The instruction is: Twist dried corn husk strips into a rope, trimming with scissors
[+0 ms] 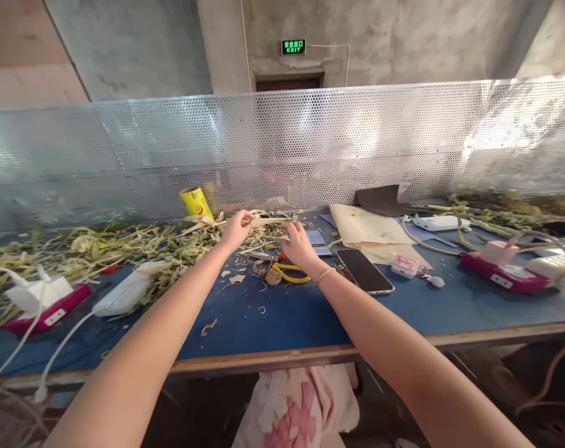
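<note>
My left hand [237,231] is over the heap of dried plants [193,239], its fingers curled together. A pale dry strip [266,221] runs from its fingertips toward the right; whether it is pinched or lies behind is hard to see. My right hand [300,246], with a thin bracelet at the wrist, hovers just above the table with bent fingers and a gap between thumb and forefinger. Below it lie yellow-handled scissors [292,277], blades pointing left. A round brown tag-like piece [274,275] rests against their handles.
A phone [365,271], a pink earbud case [405,266] and brown paper [364,225] lie right of my hands. Magenta power strips [501,274] with cables sit at both sides. A yellow tube [196,202] stands behind the plants, before a perforated metal screen [301,143].
</note>
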`<action>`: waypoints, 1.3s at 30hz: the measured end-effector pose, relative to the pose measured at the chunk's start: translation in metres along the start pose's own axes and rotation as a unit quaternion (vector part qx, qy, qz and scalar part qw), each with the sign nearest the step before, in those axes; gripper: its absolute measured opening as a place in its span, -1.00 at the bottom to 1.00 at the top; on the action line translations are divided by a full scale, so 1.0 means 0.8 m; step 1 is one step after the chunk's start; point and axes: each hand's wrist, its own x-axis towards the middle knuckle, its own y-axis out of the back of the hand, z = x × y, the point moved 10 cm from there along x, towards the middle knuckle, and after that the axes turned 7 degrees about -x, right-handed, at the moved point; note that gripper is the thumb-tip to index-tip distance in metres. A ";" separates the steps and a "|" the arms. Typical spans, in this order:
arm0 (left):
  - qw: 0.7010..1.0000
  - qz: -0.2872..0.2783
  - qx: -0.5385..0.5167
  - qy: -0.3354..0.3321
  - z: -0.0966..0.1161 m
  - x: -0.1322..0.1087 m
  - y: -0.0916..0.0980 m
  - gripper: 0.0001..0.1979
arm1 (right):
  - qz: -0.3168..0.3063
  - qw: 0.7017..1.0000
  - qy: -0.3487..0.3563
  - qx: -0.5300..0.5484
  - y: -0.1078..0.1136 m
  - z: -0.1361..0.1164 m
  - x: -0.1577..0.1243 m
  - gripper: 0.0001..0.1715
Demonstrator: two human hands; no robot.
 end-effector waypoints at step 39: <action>0.938 0.036 -0.337 0.077 0.018 -0.086 -0.026 -0.65 | -0.036 0.964 -0.094 0.248 -0.015 -0.041 -0.021 -0.74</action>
